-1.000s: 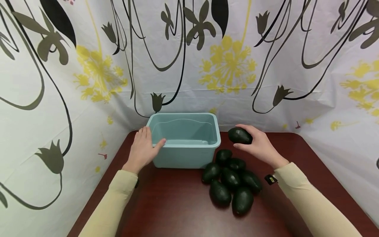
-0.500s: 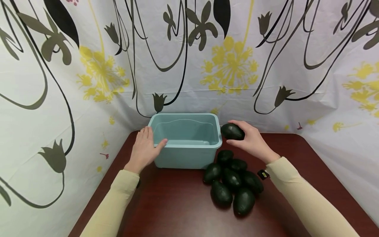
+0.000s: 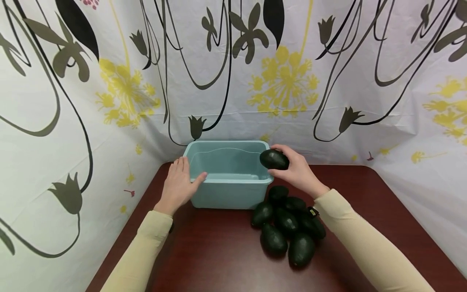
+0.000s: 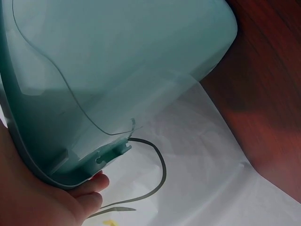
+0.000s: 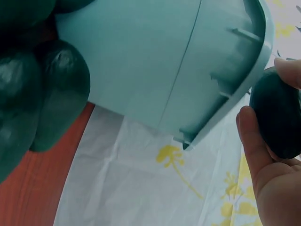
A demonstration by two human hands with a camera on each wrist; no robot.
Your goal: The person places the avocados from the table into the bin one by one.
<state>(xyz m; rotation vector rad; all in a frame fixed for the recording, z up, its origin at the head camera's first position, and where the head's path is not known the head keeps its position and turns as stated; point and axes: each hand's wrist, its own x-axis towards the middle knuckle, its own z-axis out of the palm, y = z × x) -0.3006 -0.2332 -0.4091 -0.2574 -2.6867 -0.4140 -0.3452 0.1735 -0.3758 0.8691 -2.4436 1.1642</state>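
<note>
In the head view my right hand (image 3: 298,172) holds a dark green avocado (image 3: 273,159) between thumb and fingers. The avocado overlaps the right rim of a pale blue plastic bin (image 3: 226,194). From the right wrist, the held avocado (image 5: 277,113) shows beside the bin's rim (image 5: 235,92). My left hand (image 3: 176,186) rests at the bin's front left corner, thumb over the front rim and fingers along the left side. In the left wrist view its fingertips (image 4: 99,182) lie just outside the rim.
Several avocados (image 3: 286,221) lie clustered on the dark red table (image 3: 204,251), right against the bin's front right corner and below my right wrist. A white cloth (image 3: 233,101) with printed flowers hangs behind the table and at both sides.
My right hand has carried the avocado leftward and slightly up, from beside the bin to its right rim. The left hand keeps its place on the bin.
</note>
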